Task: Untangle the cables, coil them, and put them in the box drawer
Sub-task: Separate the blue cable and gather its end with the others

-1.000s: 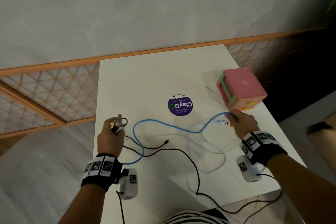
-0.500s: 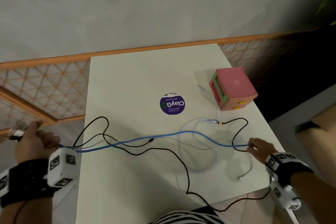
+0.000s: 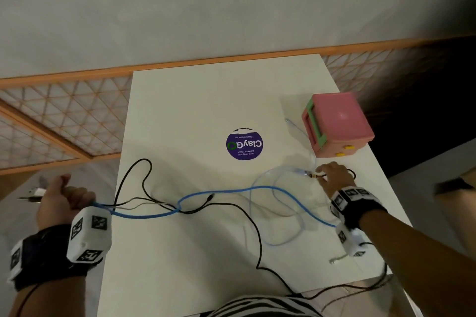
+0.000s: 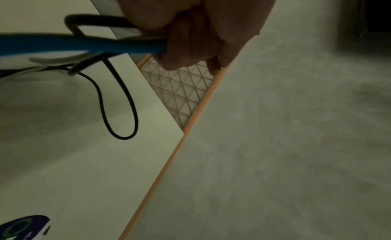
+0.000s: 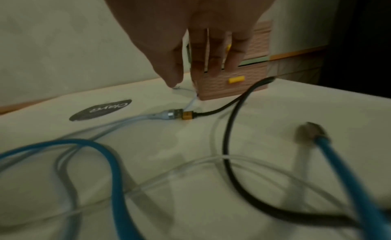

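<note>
White table [image 3: 195, 252] against a grey wall [image 3: 180, 8]; left hand [image 3: 61, 201] clenched round the cables [image 3: 231, 190] off its edge, right hand [image 3: 334, 177] fingers loose above them beside the pink box [image 3: 340, 121].

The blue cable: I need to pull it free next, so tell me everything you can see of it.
The blue cable is thick, round and matte. It runs across the white table in loose waves. The left hand grips one end off the table's left edge, bunched with black and white cables. Its other end, a grey plug, lies free near the right wrist. Thin black cable crosses it mid-table.
</note>
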A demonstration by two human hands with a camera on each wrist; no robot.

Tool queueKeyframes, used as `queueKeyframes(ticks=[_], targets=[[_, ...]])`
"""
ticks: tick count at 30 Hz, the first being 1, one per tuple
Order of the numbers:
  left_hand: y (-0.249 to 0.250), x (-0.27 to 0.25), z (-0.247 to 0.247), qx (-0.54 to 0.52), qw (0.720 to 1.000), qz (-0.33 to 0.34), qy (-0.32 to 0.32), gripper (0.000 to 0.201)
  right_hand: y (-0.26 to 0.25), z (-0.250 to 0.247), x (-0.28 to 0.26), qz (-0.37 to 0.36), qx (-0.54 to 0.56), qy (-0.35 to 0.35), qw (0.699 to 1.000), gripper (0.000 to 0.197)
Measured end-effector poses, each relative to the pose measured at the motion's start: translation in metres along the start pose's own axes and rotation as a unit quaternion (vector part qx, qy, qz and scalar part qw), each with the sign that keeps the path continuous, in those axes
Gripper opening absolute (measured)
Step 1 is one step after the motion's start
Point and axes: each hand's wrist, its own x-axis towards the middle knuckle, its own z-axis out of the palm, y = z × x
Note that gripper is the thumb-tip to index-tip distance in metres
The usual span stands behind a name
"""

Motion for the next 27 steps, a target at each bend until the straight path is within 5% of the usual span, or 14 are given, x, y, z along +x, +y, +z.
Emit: queueKeyframes(ticks=[6,13,17,21,24,27], targets=[[-0.009,-0.019,0.012,0.016,1.000,-0.002,0.008,0.028,-0.022,0.020,0.029,-0.017,-0.045,-0.090,0.995,0.033],[-0.012,-0.026,0.030,0.014,1.000,-0.003,-0.001,0.025,-0.021,0.015,0.034,-0.005,0.049,-0.037,0.998,0.023],[-0.016,-0.025,0.045,0.015,1.000,-0.002,-0.021,0.027,-0.031,-0.026,0.016,-0.044,0.157,0.062,0.985,0.015],[-0.023,-0.025,0.063,0.025,0.998,-0.014,-0.056,0.027,-0.058,-0.067,-0.014,-0.110,0.294,0.090,0.945,0.010],[-0.036,-0.033,0.079,0.052,0.993,-0.031,-0.105,0.024,-0.090,-0.078,-0.030,-0.125,0.493,0.035,0.860,0.019],[-0.053,-0.051,0.095,0.072,0.984,-0.040,-0.159,0.024,-0.129,-0.071,-0.036,-0.134,0.531,-0.001,0.837,0.021]])
